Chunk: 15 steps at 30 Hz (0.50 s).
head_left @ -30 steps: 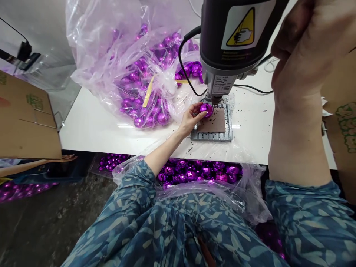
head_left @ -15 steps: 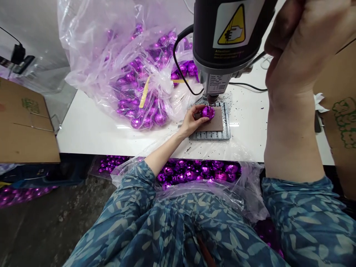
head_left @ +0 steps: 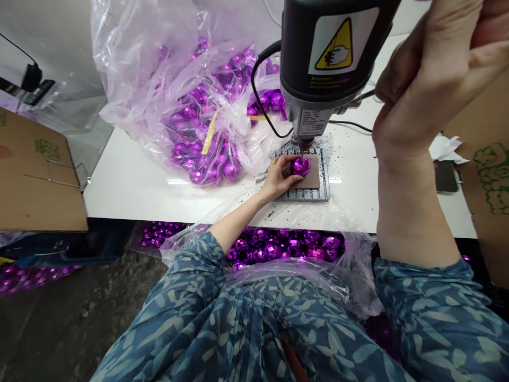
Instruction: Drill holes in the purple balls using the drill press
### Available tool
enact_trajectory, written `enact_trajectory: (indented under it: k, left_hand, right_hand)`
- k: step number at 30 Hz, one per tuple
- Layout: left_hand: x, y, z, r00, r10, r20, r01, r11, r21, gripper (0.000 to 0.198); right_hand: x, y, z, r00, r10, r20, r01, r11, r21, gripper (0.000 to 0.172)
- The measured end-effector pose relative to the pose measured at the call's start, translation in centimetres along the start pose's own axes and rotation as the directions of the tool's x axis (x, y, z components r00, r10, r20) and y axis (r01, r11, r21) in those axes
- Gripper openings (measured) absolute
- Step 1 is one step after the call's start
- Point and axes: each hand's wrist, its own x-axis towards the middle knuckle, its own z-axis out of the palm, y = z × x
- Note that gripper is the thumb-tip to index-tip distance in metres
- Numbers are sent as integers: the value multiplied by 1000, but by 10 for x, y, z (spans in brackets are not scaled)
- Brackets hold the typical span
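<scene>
My left hand pinches a shiny purple faceted ball and holds it on a brown pad on the drill press table. The drill bit touches the top of the ball. The grey drill press head with a yellow warning label hangs above. My right hand is raised at the upper right, fingers curled beside the machine; what it grips is hidden.
A clear plastic bag full of purple balls lies on the white table. Another bag of balls hangs at the table's front edge over my lap. Cardboard boxes stand left and right. Black swarf speckles the table.
My left hand set the ball down on the pad and turned it under the bit. My right hand came lower, and the bit now meets the ball.
</scene>
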Motion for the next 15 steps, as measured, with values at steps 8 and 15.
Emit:
enact_trajectory:
  k: [8, 15]
  left_hand:
    - [-1, -1, 1, 1000, 18, -2, -18, 999, 32, 56]
    - [-2, -1, 2, 1000, 24, -15, -24, 999, 25, 55]
  right_hand:
    - [-38, 5, -8, 988, -118, -98, 125, 990, 62, 47]
    - [-46, 23, -15, 973, -224, -57, 226, 974, 35, 43]
